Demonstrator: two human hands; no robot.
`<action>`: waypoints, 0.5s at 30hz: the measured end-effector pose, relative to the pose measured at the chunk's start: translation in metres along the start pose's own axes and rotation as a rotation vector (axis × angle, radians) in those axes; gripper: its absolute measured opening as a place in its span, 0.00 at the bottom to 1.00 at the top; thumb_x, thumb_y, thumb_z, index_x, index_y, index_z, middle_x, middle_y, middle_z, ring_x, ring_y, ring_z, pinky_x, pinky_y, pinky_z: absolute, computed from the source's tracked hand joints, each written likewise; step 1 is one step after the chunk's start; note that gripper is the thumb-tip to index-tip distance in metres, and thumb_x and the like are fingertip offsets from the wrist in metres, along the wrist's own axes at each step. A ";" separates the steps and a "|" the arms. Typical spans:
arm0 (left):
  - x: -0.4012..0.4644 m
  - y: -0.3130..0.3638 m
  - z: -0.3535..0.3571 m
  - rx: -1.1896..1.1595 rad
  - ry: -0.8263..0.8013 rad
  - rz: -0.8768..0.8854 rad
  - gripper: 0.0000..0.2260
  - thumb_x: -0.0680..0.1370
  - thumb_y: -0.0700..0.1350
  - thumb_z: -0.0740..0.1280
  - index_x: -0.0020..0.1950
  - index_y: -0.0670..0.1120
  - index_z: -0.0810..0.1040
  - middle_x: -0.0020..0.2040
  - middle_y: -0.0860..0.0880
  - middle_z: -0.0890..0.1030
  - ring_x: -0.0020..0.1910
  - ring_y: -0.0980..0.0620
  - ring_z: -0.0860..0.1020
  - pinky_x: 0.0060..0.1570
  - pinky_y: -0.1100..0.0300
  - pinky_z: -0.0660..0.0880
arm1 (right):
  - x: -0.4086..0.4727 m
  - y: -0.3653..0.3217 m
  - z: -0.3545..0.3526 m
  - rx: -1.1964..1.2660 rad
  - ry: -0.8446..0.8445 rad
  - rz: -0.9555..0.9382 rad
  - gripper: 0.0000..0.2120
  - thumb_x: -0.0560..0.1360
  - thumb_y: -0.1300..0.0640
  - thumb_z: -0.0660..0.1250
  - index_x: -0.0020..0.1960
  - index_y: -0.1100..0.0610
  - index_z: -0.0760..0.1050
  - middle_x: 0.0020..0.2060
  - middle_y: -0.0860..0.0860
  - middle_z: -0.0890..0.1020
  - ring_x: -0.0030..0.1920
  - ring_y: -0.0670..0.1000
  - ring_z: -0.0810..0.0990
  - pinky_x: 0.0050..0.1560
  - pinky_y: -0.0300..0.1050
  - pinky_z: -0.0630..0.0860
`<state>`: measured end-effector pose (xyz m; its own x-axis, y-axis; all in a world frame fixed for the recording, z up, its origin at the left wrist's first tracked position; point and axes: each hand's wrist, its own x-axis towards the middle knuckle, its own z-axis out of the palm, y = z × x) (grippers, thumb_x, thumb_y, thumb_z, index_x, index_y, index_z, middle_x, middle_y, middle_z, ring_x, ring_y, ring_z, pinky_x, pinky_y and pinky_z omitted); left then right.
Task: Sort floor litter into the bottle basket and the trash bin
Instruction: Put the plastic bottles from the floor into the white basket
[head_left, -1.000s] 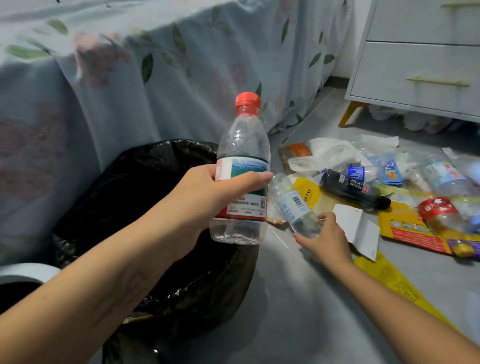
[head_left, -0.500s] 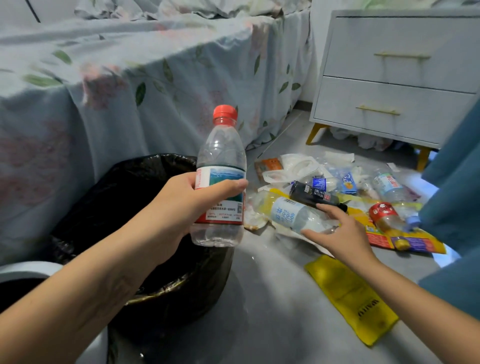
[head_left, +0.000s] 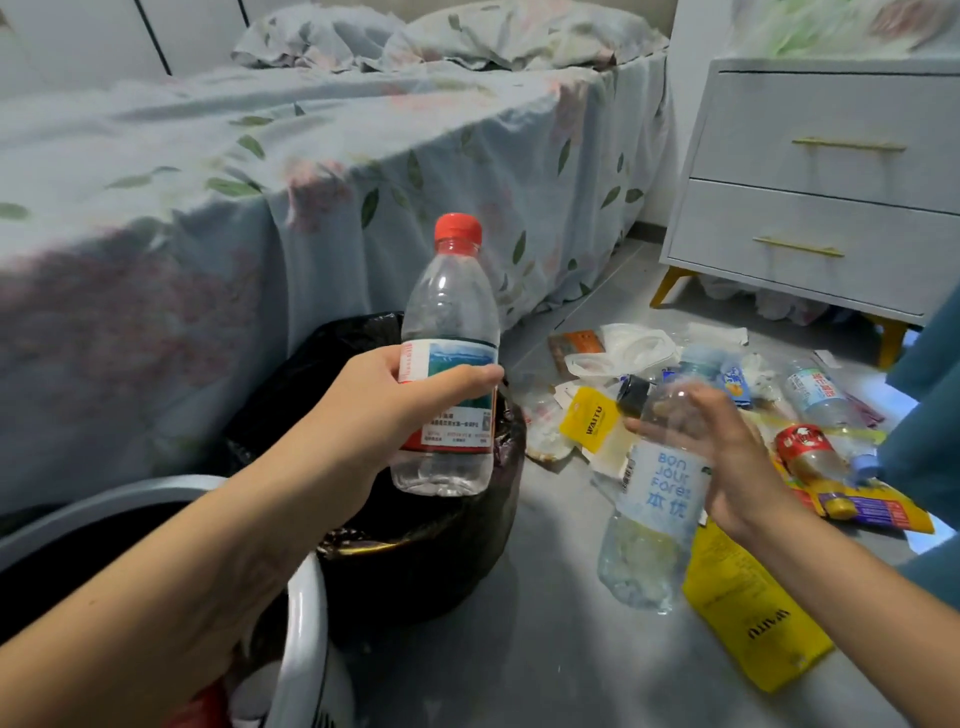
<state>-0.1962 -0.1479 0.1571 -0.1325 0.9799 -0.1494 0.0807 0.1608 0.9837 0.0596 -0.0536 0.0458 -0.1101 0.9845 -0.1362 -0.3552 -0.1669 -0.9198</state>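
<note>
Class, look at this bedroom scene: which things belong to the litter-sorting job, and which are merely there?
Job: red-capped water bottle in left hand; blue-labelled bottle in right hand; black-lined trash bin; white basket; yellow packet.

Merely there: bed; nightstand.

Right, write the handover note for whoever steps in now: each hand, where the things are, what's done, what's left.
Left hand grips the red-capped bottle upright above the black-lined trash bin.
Right hand holds the blue-lettered clear bottle, lifted off the floor.
White basket sits at lower left beside the bin; its contents are hard to make out.
Done: two bottles picked up, neither dropped yet.
Left: both go in the basket. Then sort the floor pile: more bottles, yellow packets and wrappers.
</note>
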 end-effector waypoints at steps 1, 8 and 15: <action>-0.005 0.000 -0.007 0.009 0.024 0.004 0.21 0.56 0.52 0.81 0.45 0.46 0.85 0.39 0.47 0.86 0.40 0.49 0.84 0.36 0.55 0.81 | -0.004 -0.004 0.010 -0.015 -0.053 0.016 0.10 0.72 0.48 0.64 0.48 0.53 0.75 0.43 0.53 0.82 0.47 0.59 0.84 0.41 0.49 0.80; -0.051 -0.005 -0.067 0.069 0.154 0.041 0.17 0.63 0.51 0.77 0.49 0.50 0.85 0.46 0.47 0.86 0.46 0.49 0.85 0.46 0.54 0.81 | -0.035 -0.031 0.093 -0.106 -0.497 0.092 0.28 0.51 0.50 0.83 0.47 0.53 0.77 0.41 0.53 0.83 0.41 0.53 0.84 0.41 0.45 0.82; -0.104 -0.046 -0.139 -0.002 0.377 -0.122 0.20 0.60 0.47 0.78 0.51 0.47 0.84 0.47 0.42 0.86 0.43 0.48 0.84 0.40 0.56 0.81 | -0.058 -0.034 0.134 -0.275 -0.650 -0.012 0.32 0.43 0.47 0.84 0.45 0.53 0.81 0.44 0.54 0.83 0.45 0.51 0.84 0.47 0.43 0.80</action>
<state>-0.3238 -0.2734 0.1414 -0.4948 0.8411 -0.2182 0.0402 0.2729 0.9612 -0.0463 -0.1121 0.1337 -0.6703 0.7409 0.0430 -0.1214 -0.0523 -0.9912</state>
